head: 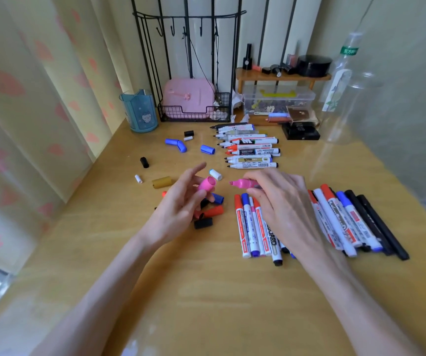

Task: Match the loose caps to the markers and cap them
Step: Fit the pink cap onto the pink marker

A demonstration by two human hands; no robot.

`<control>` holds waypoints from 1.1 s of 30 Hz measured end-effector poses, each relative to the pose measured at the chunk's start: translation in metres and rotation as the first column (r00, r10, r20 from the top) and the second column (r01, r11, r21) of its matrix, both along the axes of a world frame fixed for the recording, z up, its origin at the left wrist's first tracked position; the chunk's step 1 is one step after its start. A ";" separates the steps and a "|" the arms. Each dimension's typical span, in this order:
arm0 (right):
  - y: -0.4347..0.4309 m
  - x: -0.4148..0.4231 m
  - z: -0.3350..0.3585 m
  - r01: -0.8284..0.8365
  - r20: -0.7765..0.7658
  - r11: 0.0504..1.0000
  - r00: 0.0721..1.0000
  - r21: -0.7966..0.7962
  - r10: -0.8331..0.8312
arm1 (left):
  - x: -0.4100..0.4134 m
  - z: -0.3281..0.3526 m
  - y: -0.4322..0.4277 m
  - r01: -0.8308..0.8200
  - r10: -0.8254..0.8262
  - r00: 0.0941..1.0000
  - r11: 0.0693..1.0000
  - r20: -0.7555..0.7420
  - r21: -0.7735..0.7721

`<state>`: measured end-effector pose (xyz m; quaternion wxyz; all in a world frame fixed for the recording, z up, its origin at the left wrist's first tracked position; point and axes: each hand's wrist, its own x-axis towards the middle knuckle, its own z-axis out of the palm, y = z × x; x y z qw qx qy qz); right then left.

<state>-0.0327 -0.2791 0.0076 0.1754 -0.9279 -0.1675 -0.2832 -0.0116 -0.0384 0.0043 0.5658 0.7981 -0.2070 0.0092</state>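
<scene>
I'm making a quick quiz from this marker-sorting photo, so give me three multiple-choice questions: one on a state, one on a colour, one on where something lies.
1. The pink felt-tip marker in the right hand is: A. capped; B. uncapped, tip bare; C. broken in two.
2. The plastic cap pinched by the left hand is: A. blue; B. black; C. pink.
3. The gold cylindrical cap lies: A. on the yellow wooden table, left of the left hand; B. in the right hand; C. on the marker's tip.
Answers: 1 B, its pink tip shows bare; 2 C, it matches the marker's pink; 3 A, it rests on the table beside the left fingers.
</scene>
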 end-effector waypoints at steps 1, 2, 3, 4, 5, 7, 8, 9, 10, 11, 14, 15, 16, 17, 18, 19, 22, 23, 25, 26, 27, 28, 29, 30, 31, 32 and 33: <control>-0.001 -0.001 -0.001 -0.003 -0.004 1.000 1.000 -0.007 0.003 | -0.002 0.000 0.001 0.006 -0.006 1.000 1.000 0.009 0.007; -0.002 -0.001 -0.001 -0.003 -0.006 1.000 1.000 -0.012 0.003 | -0.002 0.001 0.001 0.009 -0.010 1.000 1.000 0.020 0.010; -0.003 -0.001 -0.002 0.003 -0.004 1.000 1.000 -0.016 -0.003 | -0.002 0.001 0.001 0.010 -0.010 1.000 1.000 0.028 0.007; -0.004 0.000 -0.003 0.012 0.002 1.000 1.000 -0.020 -0.012 | -0.002 0.001 0.002 0.007 -0.007 1.000 1.000 0.029 -0.011; -0.005 0.000 -0.003 0.023 0.009 0.999 1.000 -0.029 -0.023 | -0.002 0.001 0.002 -0.003 0.004 1.000 1.000 0.031 -0.031; -0.005 0.000 -0.005 0.033 0.014 0.999 0.999 -0.042 -0.032 | -0.001 0.001 0.001 -0.037 0.038 0.999 0.997 0.027 -0.065; -0.005 0.000 -0.006 0.029 0.011 0.999 1.000 -0.044 -0.029 | -0.002 0.000 0.000 -0.050 0.051 0.998 0.996 0.020 -0.076; -0.005 0.000 -0.006 0.022 0.007 0.999 1.000 -0.045 -0.022 | -0.002 0.000 -0.001 -0.058 0.059 0.998 0.995 0.018 -0.082; -0.005 0.000 -0.007 0.016 0.004 0.999 1.000 -0.046 -0.016 | -0.003 0.000 -0.002 -0.057 0.059 0.998 0.995 0.021 -0.084; -0.005 0.000 -0.007 0.013 0.002 0.999 1.000 -0.048 -0.013 | -0.003 0.001 -0.003 -0.052 0.055 0.998 0.996 0.031 -0.075; -0.005 0.000 -0.008 0.011 0.000 0.999 1.000 -0.053 -0.011 | -0.003 0.003 -0.002 -0.034 0.035 0.996 0.999 0.084 -0.024; -0.004 -0.001 -0.008 0.009 -0.004 0.998 1.000 -0.057 -0.009 | -0.002 0.003 -0.002 -0.039 0.041 0.995 0.999 0.096 -0.016; -0.004 -0.001 -0.008 0.007 -0.009 0.998 1.000 -0.062 -0.008 | -0.001 0.002 -0.001 -0.047 0.049 0.994 0.999 0.100 -0.019; -0.003 -0.002 -0.008 0.006 -0.013 0.998 1.000 -0.065 -0.006 | -0.001 0.001 -0.001 -0.059 0.062 0.993 0.998 0.097 -0.032; -0.003 -0.002 -0.008 0.003 -0.018 0.998 1.000 -0.066 -0.005 | 0.000 -0.001 0.000 -0.070 0.075 0.993 0.996 0.090 -0.052; -0.002 -0.003 -0.008 0.001 -0.025 0.998 1.000 -0.065 -0.003 | 0.001 -0.002 0.001 -0.085 0.090 0.992 0.994 0.086 -0.065; -0.001 -0.003 -0.008 -0.005 -0.045 0.998 0.999 -0.057 0.002 | 0.002 -0.002 0.003 -0.141 0.146 0.985 0.988 0.096 -0.056; -0.001 -0.002 -0.008 -0.005 -0.047 0.999 0.999 -0.051 0.003 | 0.001 -0.001 0.003 -0.146 0.151 0.986 0.986 0.073 -0.076; -0.002 -0.002 -0.009 -0.004 -0.046 0.999 0.999 -0.039 0.003 | 0.000 0.000 0.001 -0.131 0.131 0.991 0.983 -0.009 -0.130; -0.002 -0.002 -0.009 -0.003 -0.045 0.999 0.999 -0.034 0.001 | 0.000 0.000 0.000 -0.125 0.121 0.992 0.983 -0.037 -0.137; -0.002 -0.002 -0.010 0.000 -0.046 1.000 0.999 -0.028 -0.001 | 0.000 -0.001 0.000 -0.123 0.117 0.992 0.984 -0.049 -0.130; -0.002 -0.002 -0.010 0.002 -0.049 1.000 0.999 -0.020 -0.003 | 0.000 -0.002 0.000 -0.117 0.111 0.992 0.985 -0.054 -0.125; -0.002 -0.002 -0.010 0.005 -0.052 1.000 0.999 -0.012 -0.006 | 0.001 -0.003 0.001 -0.111 0.104 0.993 0.986 -0.059 -0.122; -0.002 -0.001 -0.010 0.008 -0.052 1.000 0.999 -0.003 -0.009 | 0.002 -0.004 0.001 -0.105 0.098 0.993 0.987 -0.065 -0.122; -0.002 -0.001 -0.010 0.011 -0.051 1.000 0.999 0.006 -0.011 | 0.002 -0.004 0.002 -0.102 0.095 0.993 0.987 -0.068 -0.120; -0.002 -0.001 -0.010 0.014 -0.048 1.000 0.999 0.015 -0.013 | 0.003 -0.004 0.003 -0.100 0.093 0.993 0.988 -0.067 -0.117; -0.002 -0.001 -0.010 0.016 -0.044 1.000 0.999 0.024 -0.015 | 0.003 -0.005 0.004 -0.100 0.094 0.994 0.989 -0.062 -0.108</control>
